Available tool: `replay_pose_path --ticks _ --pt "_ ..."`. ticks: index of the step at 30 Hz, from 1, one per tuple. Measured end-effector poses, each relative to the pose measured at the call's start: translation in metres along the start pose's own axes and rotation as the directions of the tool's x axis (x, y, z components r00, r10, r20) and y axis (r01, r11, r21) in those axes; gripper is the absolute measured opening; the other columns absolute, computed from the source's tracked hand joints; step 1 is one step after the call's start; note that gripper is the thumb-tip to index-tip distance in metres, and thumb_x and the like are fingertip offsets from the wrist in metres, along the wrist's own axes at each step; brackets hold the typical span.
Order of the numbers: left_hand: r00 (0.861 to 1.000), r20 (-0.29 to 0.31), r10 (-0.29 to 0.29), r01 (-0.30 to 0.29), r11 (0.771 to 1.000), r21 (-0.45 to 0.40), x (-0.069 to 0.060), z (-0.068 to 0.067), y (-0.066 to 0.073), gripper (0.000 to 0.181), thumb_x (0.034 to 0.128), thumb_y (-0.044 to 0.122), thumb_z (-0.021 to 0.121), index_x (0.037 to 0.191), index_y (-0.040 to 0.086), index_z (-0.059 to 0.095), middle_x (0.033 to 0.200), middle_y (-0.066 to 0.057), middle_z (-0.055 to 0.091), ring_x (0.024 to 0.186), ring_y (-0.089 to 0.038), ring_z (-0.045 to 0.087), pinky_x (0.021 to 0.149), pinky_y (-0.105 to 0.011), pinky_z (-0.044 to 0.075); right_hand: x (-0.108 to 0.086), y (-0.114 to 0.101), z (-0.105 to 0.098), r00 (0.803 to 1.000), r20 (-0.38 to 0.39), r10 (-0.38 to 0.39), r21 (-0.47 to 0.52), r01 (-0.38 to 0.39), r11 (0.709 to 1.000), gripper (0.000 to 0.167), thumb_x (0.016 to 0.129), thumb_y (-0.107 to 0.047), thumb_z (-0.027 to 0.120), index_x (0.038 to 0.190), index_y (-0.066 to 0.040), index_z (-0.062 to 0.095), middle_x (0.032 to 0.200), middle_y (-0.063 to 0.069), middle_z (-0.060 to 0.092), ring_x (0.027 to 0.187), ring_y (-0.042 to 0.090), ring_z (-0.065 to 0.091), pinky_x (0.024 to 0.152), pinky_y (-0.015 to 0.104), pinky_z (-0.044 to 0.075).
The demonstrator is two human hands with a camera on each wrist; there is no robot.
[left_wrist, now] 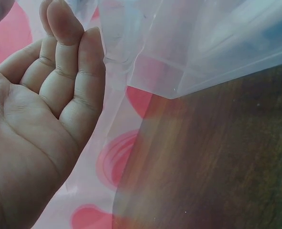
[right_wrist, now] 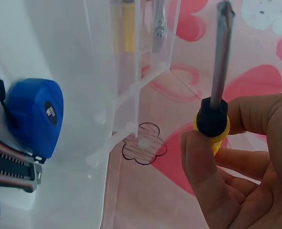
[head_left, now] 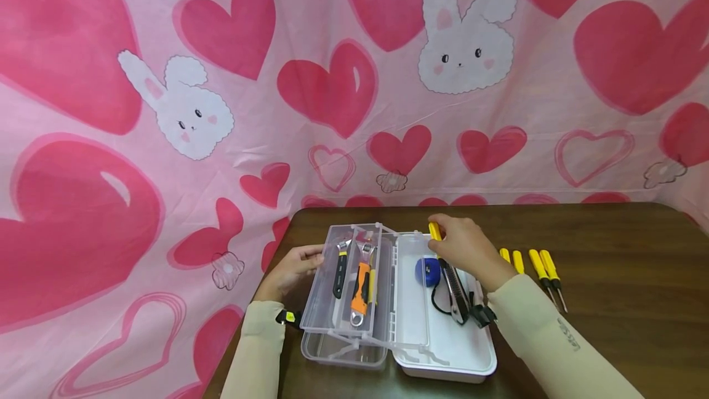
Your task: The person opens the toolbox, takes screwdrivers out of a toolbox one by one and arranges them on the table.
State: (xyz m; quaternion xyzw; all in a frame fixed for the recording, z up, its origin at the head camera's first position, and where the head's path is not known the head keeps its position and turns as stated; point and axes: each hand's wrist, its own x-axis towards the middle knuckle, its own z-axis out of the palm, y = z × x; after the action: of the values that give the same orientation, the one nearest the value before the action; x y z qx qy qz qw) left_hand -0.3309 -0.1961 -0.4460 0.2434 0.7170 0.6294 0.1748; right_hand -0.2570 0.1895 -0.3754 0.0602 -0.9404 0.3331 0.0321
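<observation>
My right hand (head_left: 468,246) pinches the yellow handle of a screwdriver (head_left: 434,231) over the far end of a white toolbox (head_left: 460,350). In the right wrist view, thumb and fingers grip the screwdriver (right_wrist: 220,67) near its black collar, its metal shaft bare. Beside the box's raised clear tray (head_left: 314,319), my left hand (head_left: 296,266) rests with loosely bent fingers by the outer edge. From the left wrist view, the hand (left_wrist: 50,105) is next to the clear plastic; contact is hard to tell. The tray holds a black-handled adjustable wrench (head_left: 340,273) and an orange-handled tool (head_left: 361,285).
Inside the white compartment lie a blue tape measure (head_left: 428,271) and a utility knife (head_left: 455,294). Several yellow-handled screwdrivers (head_left: 544,268) lie on the brown table (head_left: 626,300) at the right. A pink heart-patterned cloth (head_left: 332,17) hangs behind.
</observation>
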Motion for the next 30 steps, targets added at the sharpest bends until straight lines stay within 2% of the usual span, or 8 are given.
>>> replay_pose_path --ticks 9,18,23,26,30 --pt "1.000 -0.015 -0.003 0.003 1.000 -0.008 -0.002 0.000 -0.002 0.040 0.0985 -0.004 0.047 0.136 -0.016 0.044 0.104 -0.001 0.070 0.088 -0.017 0.067 0.084 -0.035 0.053 -0.003 0.010 -0.001 1.000 0.018 0.016 -0.015 -0.016 1.000 0.059 0.087 -0.024 0.071 0.140 -0.009 0.050 0.122 0.018 0.059 0.102 0.035 0.058 0.076 0.049 0.055" --pt "1.000 -0.016 0.017 -0.017 1.000 0.007 0.000 -0.001 -0.005 0.040 0.0983 0.005 0.054 0.135 -0.012 0.049 0.109 -0.007 0.069 0.091 -0.022 0.067 0.086 -0.039 0.053 -0.008 0.020 -0.006 0.999 0.019 0.031 -0.047 -0.030 0.998 0.061 0.087 -0.025 0.072 0.141 -0.007 0.049 0.124 0.021 0.058 0.103 0.037 0.058 0.075 0.049 0.055" --pt "1.000 -0.016 0.010 -0.010 1.000 0.026 -0.001 -0.001 -0.004 0.043 0.0980 0.009 0.056 0.136 -0.009 0.050 0.110 -0.009 0.069 0.093 -0.025 0.067 0.087 -0.041 0.052 -0.011 0.026 -0.008 0.999 0.017 0.033 -0.062 -0.032 0.998 0.060 0.087 -0.025 0.071 0.140 -0.006 0.049 0.123 0.022 0.059 0.104 0.039 0.059 0.078 0.050 0.054" --pt "1.000 -0.018 0.007 -0.006 0.999 0.031 -0.002 -0.001 -0.003 0.042 0.0980 0.010 0.056 0.136 -0.007 0.051 0.111 -0.010 0.069 0.094 -0.026 0.066 0.088 -0.043 0.052 -0.013 0.029 -0.009 0.999 0.010 0.033 -0.072 -0.032 0.997 0.060 0.087 -0.025 0.071 0.139 -0.006 0.050 0.121 0.022 0.060 0.102 0.038 0.060 0.077 0.050 0.054" --pt "1.000 -0.017 0.016 -0.016 0.999 0.043 -0.002 -0.001 -0.003 0.042 0.0976 0.011 0.057 0.136 -0.006 0.052 0.113 -0.011 0.068 0.096 -0.027 0.065 0.089 -0.043 0.051 -0.015 0.033 -0.011 1.000 0.001 0.019 -0.081 -0.019 0.997 0.059 0.086 -0.023 0.071 0.138 -0.004 0.051 0.115 0.021 0.062 0.092 0.033 0.061 0.070 0.044 0.057"
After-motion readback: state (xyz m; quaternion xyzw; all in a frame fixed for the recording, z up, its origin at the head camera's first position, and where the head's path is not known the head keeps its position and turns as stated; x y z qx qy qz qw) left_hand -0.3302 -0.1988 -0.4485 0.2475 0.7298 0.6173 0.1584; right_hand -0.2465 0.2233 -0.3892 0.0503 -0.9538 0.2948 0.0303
